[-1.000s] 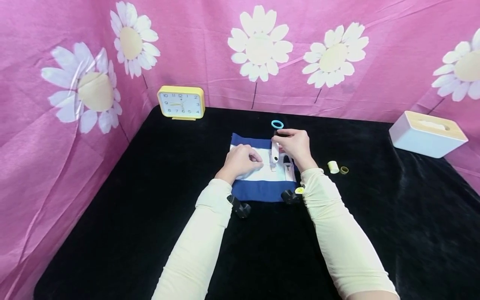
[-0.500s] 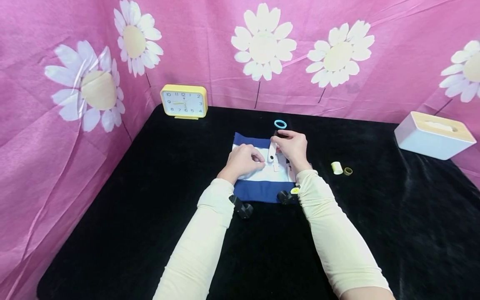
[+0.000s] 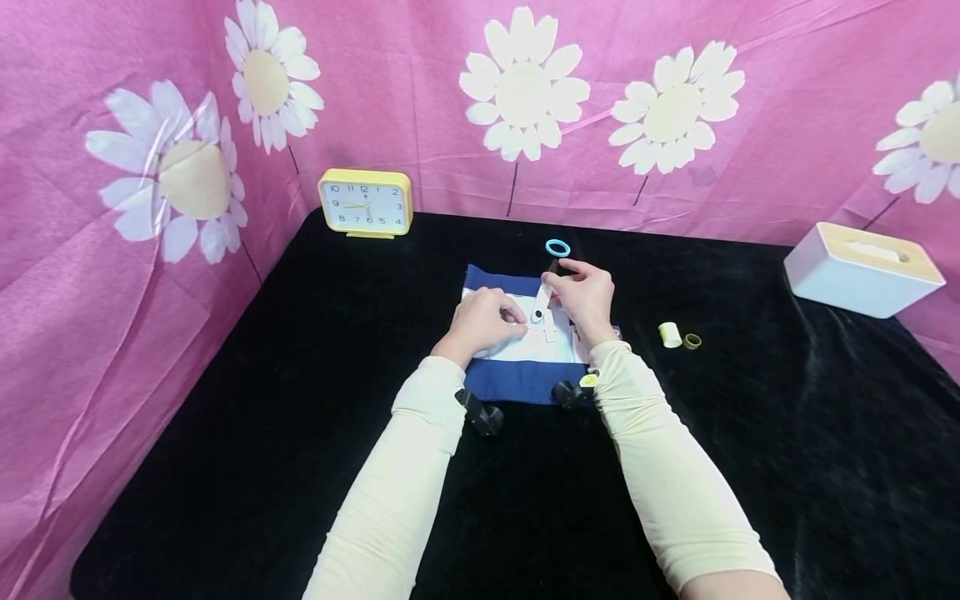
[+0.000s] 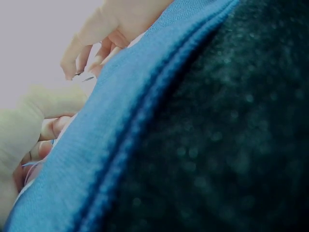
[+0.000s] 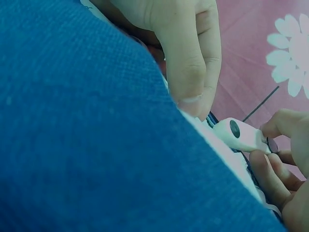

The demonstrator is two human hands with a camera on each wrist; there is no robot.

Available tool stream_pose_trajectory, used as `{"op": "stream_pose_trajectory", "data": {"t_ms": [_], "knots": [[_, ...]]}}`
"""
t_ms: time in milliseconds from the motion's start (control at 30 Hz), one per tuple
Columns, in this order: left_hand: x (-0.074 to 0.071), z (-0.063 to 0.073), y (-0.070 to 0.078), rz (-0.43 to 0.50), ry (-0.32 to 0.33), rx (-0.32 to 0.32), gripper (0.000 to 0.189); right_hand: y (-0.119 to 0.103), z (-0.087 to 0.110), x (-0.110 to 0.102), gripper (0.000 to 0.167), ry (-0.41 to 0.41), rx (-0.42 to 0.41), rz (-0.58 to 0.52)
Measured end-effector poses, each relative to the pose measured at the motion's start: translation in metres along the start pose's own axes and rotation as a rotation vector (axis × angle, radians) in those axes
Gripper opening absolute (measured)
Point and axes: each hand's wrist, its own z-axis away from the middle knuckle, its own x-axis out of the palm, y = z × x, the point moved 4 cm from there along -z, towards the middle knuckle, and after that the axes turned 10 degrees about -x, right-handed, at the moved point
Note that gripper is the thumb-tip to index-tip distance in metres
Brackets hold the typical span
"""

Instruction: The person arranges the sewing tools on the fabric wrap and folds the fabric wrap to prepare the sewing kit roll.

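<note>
A blue cloth with a white middle panel (image 3: pixel 525 382) lies spread on the table, small items partly showing at its right side. On its left part sits my left hand (image 3: pixel 482 323), thumb and forefinger meeting at the white fabric in the right wrist view, where they pinch it. Over the panel, my right hand (image 3: pixel 588 298) holds a slim white tool with a dark end and a black dot (image 3: pixel 542 302) between thumb and fingers. The tool's white end (image 5: pixel 231 131) points toward my left fingertips in the right wrist view. Its exact kind is unclear.
A light blue ring (image 3: pixel 557 247) lies behind the cloth. A pale yellow spool (image 3: pixel 670 335) and a brass-coloured ring (image 3: pixel 692 341) are to the right. At the back stand a yellow clock (image 3: pixel 366 203) and, far right, a tissue box (image 3: pixel 862 271).
The right hand has shifted slightly left with the white tool, whose near end has swung left toward my left fingers. The left hand stays on the cloth.
</note>
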Motion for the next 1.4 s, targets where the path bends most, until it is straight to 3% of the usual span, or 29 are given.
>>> {"op": "stream_pose_trajectory", "data": {"t_ms": [367,800,1400], "knots": [[0.0009,-0.0011,0.0018,-0.032,0.012,0.016,0.007,0.0018,-0.0001,-0.0012,0.042,0.01,-0.027,0.075],[-0.0019,-0.0008,0.0045,0.018,0.015,0.022,0.008,-0.005,0.0011,-0.0009,0.044,-0.005,-0.116,0.223],[0.0006,-0.0022,0.0056,0.009,0.003,0.012,0.01,-0.0032,0.002,0.0022,0.04,-0.153,-0.175,0.372]]}}
